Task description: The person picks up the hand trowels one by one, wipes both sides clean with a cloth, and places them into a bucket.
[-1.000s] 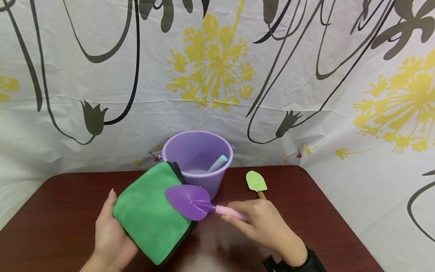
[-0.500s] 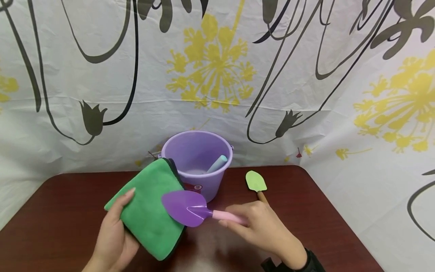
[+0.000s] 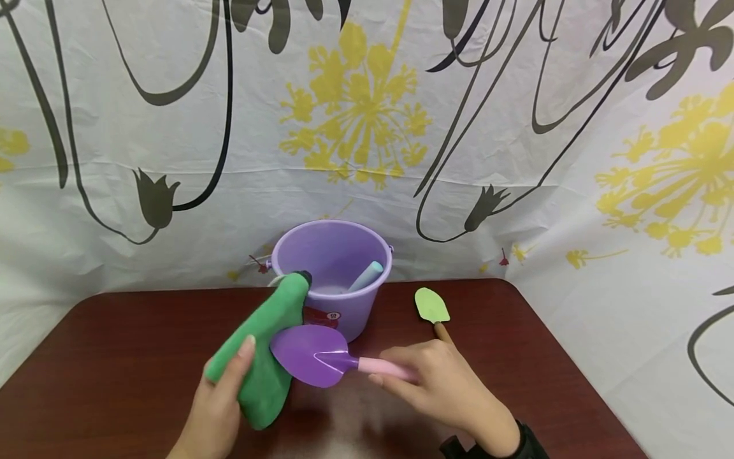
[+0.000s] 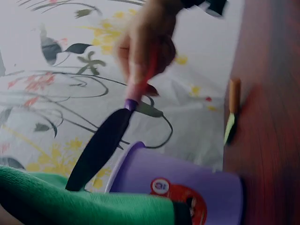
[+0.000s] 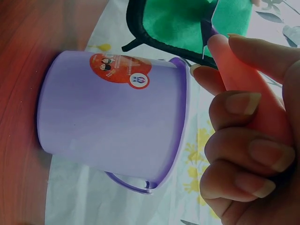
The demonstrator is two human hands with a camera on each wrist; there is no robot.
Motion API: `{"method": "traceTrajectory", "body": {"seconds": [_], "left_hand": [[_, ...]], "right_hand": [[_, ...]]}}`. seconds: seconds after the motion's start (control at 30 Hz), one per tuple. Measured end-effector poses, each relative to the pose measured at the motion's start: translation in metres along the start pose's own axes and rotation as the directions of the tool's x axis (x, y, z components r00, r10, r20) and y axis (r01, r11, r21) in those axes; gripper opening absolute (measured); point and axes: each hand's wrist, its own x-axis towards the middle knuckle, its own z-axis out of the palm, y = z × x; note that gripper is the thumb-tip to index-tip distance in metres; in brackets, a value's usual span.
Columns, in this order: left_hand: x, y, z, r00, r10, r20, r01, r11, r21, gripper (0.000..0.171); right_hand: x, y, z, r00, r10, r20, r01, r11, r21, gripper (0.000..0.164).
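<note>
My left hand (image 3: 220, 392) grips a folded green cloth (image 3: 269, 382) with dark edging, the thumb lying over its near side. The pink handle (image 5: 251, 89) of a toy shovel is wrapped by the fingers of my right hand (image 3: 441, 382). Its purple blade (image 3: 312, 354) overlaps the cloth in the head view, and in the left wrist view the blade tip is right at the cloth's upper surface. Behind both hands stands a purple bucket (image 3: 350, 319) with a red sticker; a light blue handle (image 3: 367, 276) leans inside it. The cloth's far end overlaps the bucket's left rim.
A second small shovel with a light green blade (image 3: 432, 306) and a brown handle (image 4: 235, 96) lies on the dark red-brown table (image 3: 115, 357), just beyond my right hand. A white sheet (image 3: 241, 146) printed with flowers hangs behind the table's back edge.
My left hand has moved right and turned the cloth from flat-facing to nearly edge-on, thumb now over it. The shovel blade has shifted slightly left and down, uncovering the bucket's sticker.
</note>
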Motion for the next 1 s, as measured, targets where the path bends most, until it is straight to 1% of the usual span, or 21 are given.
{"method": "traceTrajectory", "body": {"seconds": [0.03,0.07,0.1,0.13,0.17,0.2,0.23,0.27,0.33,0.4,0.5,0.53,0.6,0.7,0.73,0.8,0.9,0.97,1.0], "left_hand": [[0.000,0.003,0.004,0.998,0.067,0.005,-0.067,0.992,0.107,0.040],[-0.001,0.006,0.008,0.992,0.125,0.014,-0.125,0.967,0.221,0.041],[-0.001,0.007,0.011,0.983,0.182,0.034,-0.183,0.928,0.324,0.045],[-0.002,0.008,0.013,0.973,0.226,0.056,-0.228,0.878,0.420,0.053],[-0.002,0.009,0.015,0.964,0.258,0.066,-0.256,0.823,0.508,0.057],[-0.002,0.008,0.016,0.957,0.281,0.072,-0.272,0.780,0.563,0.059],[-0.003,0.008,0.017,0.960,0.270,0.077,-0.262,0.761,0.593,0.059],[-0.003,0.008,0.018,0.960,0.266,0.083,-0.259,0.746,0.613,0.059],[-0.004,0.005,0.019,0.952,0.292,0.093,-0.282,0.717,0.638,0.059],[-0.004,0.002,0.020,0.939,0.327,0.112,-0.314,0.671,0.672,0.059],[-0.005,-0.004,0.022,0.912,0.382,0.147,-0.365,0.594,0.717,0.057],[-0.005,-0.005,0.023,0.908,0.388,0.157,-0.371,0.574,0.730,0.055],[-0.006,-0.007,0.024,0.905,0.391,0.166,-0.373,0.545,0.751,0.053],[-0.007,-0.009,0.025,0.905,0.391,0.170,-0.367,0.512,0.777,0.049],[-0.007,-0.009,0.026,0.902,0.397,0.171,-0.370,0.505,0.780,0.047],[-0.007,-0.009,0.027,0.887,0.421,0.189,-0.396,0.482,0.782,0.043],[-0.006,-0.010,0.030,0.864,0.441,0.243,-0.440,0.425,0.791,0.042],[-0.007,-0.011,0.032,0.856,0.433,0.283,-0.458,0.382,0.802,0.045],[-0.007,-0.012,0.034,0.854,0.424,0.300,-0.463,0.360,0.810,0.046]], "right_hand": [[0.000,0.000,0.000,1.000,-0.003,0.000,0.003,1.000,-0.001,0.004],[0.000,-0.001,0.000,1.000,-0.006,0.001,0.006,1.000,-0.006,0.004],[0.001,-0.001,-0.001,1.000,-0.010,0.002,0.010,1.000,-0.011,0.005],[0.001,-0.001,0.000,1.000,-0.012,0.003,0.012,1.000,-0.019,0.007],[0.001,-0.001,-0.001,1.000,-0.015,0.002,0.015,1.000,-0.021,0.008],[0.002,-0.001,0.000,1.000,-0.019,0.001,0.019,1.000,-0.023,0.009],[0.002,-0.001,0.000,1.000,-0.022,-0.001,0.022,0.999,-0.023,0.009],[0.002,-0.001,0.000,1.000,-0.026,-0.004,0.025,0.999,-0.032,0.009],[0.002,-0.001,0.000,1.000,-0.030,-0.007,0.029,0.999,-0.043,0.009],[0.002,-0.001,0.000,1.000,-0.028,-0.003,0.028,0.998,-0.057,0.008],[0.001,-0.001,0.001,1.000,-0.008,0.013,0.009,0.997,-0.081,0.007],[0.001,-0.001,0.002,1.000,0.000,0.018,0.001,0.996,-0.087,0.007],[0.000,-0.001,0.003,1.000,0.013,0.023,-0.010,0.995,-0.095,0.008],[0.000,0.000,0.006,1.000,0.006,0.014,-0.005,0.995,-0.097,0.008],[0.000,0.000,0.007,1.000,-0.003,0.009,0.004,0.996,-0.090,0.009],[0.001,0.000,0.008,1.000,-0.028,-0.004,0.028,0.997,-0.072,0.009],[0.003,0.001,0.010,0.998,-0.066,-0.015,0.066,0.997,-0.033,0.013],[0.003,0.001,0.011,0.997,-0.073,-0.013,0.073,0.997,-0.019,0.014],[0.003,0.002,0.012,0.998,-0.068,-0.007,0.068,0.998,-0.018,0.014]]}}
